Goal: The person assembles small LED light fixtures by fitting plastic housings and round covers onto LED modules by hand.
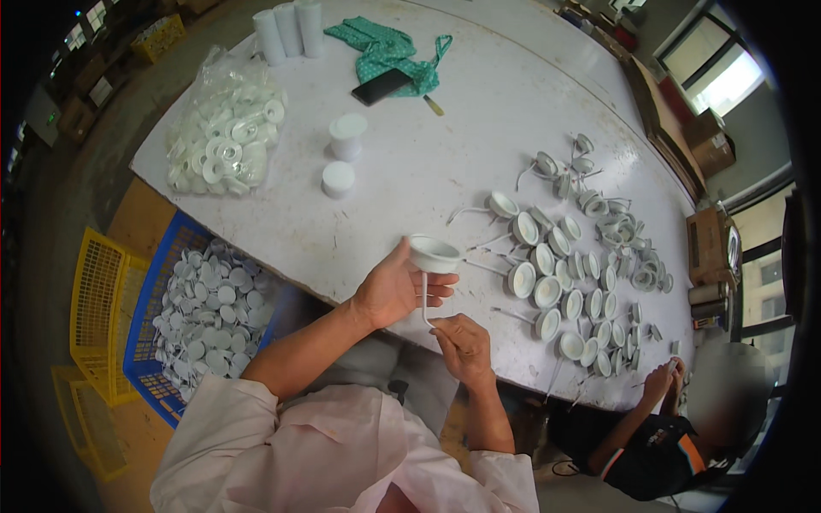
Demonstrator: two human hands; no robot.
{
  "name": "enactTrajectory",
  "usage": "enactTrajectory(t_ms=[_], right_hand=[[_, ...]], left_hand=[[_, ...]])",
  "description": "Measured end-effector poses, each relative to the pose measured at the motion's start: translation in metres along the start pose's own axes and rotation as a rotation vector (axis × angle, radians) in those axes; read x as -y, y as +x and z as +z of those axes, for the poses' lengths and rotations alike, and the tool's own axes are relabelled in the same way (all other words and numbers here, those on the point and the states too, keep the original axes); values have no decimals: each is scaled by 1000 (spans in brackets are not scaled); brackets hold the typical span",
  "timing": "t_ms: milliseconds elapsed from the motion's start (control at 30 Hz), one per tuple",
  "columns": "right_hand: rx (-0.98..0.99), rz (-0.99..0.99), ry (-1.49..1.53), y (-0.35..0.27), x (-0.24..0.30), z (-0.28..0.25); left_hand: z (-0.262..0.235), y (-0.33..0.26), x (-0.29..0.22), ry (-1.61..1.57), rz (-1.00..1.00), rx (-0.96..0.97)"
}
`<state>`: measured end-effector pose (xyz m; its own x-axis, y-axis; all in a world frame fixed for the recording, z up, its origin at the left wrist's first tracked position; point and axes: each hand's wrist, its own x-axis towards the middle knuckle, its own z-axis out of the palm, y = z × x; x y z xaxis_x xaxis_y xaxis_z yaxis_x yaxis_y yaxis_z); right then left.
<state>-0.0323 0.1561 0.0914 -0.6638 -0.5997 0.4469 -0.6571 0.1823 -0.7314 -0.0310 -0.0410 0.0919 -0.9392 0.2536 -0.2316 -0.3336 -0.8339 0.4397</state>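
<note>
The left hand (385, 289) is holding a white cup (434, 256), its thumb side lying against the cup's left and its fingers reaching out, partly spread, below the rim. The cup is sitting above the table (393, 201), with its broad, hollow mouth facing mostly upward. A white wire (425, 297) is hanging below the cup, and the right hand (464, 345) is pinching its lower end, the fingers curling in.

To the right of the cup, other cups (546, 291) are lying in a crowd on the table, many tilting, some trailing wires toward the cup. Beyond the cup and a little left, two pots (339, 180) (348, 137) are standing near each other. Farther left of the cup, a clear bag (227, 128) is bulging with white rings. Far beyond the cup, a black phone (382, 86) is resting by a green cloth (376, 50), and white rolls (289, 32) are standing left of them.

Left of the cup and past the table's edge, a blue basket (164, 395) is holding white discs (205, 318), with a yellow basket (91, 303) standing beside it. Well to the cup's right, on the near side, a co-worker (658, 453) is sitting at the table, both hands raised close together; what they are holding is too small to tell.
</note>
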Motion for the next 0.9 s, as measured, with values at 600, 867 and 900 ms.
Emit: enactTrajectory(t_ms=[600, 867, 900], right_hand=[[-61, 362, 130, -59, 42, 29], [-539, 681, 356, -13, 1, 26], [-477, 702, 344, -14, -2, 29]], left_hand=[[3, -34, 33, 831, 162, -3], [-3, -36, 50, 946, 107, -145], [-5, -37, 51, 945, 116, -158]])
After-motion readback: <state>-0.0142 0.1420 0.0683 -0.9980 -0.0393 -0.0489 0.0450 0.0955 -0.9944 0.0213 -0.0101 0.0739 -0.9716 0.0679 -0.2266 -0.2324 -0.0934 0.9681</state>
